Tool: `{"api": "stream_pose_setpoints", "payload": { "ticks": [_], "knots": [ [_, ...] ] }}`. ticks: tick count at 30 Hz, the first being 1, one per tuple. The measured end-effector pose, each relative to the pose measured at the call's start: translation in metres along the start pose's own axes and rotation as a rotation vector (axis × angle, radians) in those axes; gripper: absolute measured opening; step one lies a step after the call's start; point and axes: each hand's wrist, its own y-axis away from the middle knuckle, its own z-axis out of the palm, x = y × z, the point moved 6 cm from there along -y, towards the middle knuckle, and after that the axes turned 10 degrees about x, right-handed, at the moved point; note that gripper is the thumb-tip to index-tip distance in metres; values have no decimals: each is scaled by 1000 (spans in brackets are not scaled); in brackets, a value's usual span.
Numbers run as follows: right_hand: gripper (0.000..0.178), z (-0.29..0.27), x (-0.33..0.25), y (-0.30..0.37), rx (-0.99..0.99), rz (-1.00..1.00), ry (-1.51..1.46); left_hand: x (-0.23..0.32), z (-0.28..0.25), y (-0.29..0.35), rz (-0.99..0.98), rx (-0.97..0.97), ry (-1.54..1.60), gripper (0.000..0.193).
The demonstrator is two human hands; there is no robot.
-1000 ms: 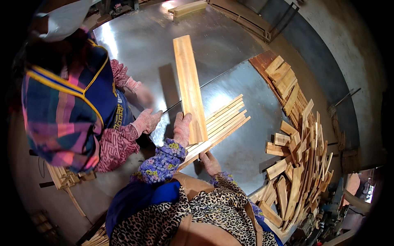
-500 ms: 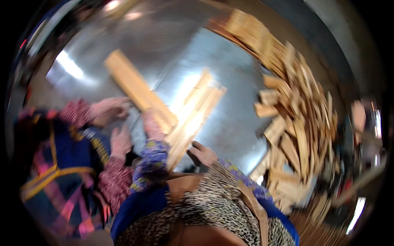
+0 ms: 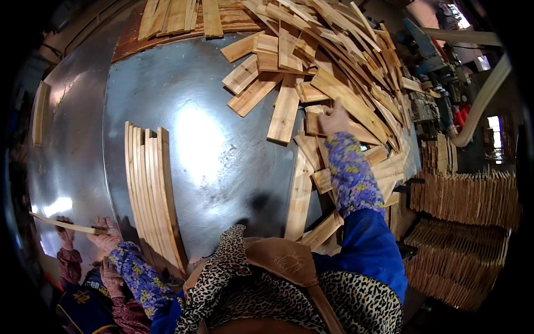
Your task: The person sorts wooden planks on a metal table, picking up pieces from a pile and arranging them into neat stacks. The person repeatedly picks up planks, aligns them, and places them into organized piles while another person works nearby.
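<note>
My left hand (image 3: 105, 238), at the end of a floral sleeve on the far left, pinches the near end of a thin wooden strip (image 3: 69, 224). A co-worker's hand (image 3: 65, 236) is at that strip's other part, and their second hand (image 3: 112, 280) is beside my sleeve. Over the heap on the right, my right hand (image 3: 334, 119) reaches out with thumb and index finger apart. Its fingertip touches the edge of a long wooden board (image 3: 349, 103); its other fingers are partly hidden. A row of narrow boards (image 3: 149, 195) lies side by side between my arms.
Loose boards (image 3: 242, 75) spread from a large heap across the metal table (image 3: 222, 172). More boards (image 3: 167, 16) lie on a brown panel at the far edge. A single board (image 3: 40, 114) lies at far left. Stacked slats (image 3: 467, 200) and machinery (image 3: 439, 72) stand to the right.
My view has swung to the right. My right hand has moved from near my body out to the heap. My left hand is now farther left, at a thin strip; the boards in front lie in a row.
</note>
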Motion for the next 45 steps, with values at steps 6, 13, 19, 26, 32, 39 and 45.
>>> {"api": "stream_pose_setpoints", "payload": {
  "ticks": [6, 13, 19, 26, 32, 39, 45],
  "knots": [
    [95, 12, 77, -94, 94, -281, 453, -110, 53, 188, -124, -333, -236, 28],
    [62, -75, -51, -55, -432, -437, 48, -287, 109, 512, -405, -1112, -826, 53],
    [67, 14, -94, -24, -553, 205, -787, -309, 130, 584, -725, -1291, -548, 61],
    [43, 114, -165, -82, -654, 630, -1324, -270, 122, 477, -515, -1083, -667, 58],
    [26, 105, -176, -71, -284, 627, -1416, -223, 111, 403, -490, -883, -405, 51],
    [29, 82, -176, 176, -903, 61, -1023, -203, 89, 344, -474, -733, -147, 46],
    [63, 132, -147, 298, -1047, -362, -285, -176, 83, 300, -394, -641, 159, 49]
  ]
}}
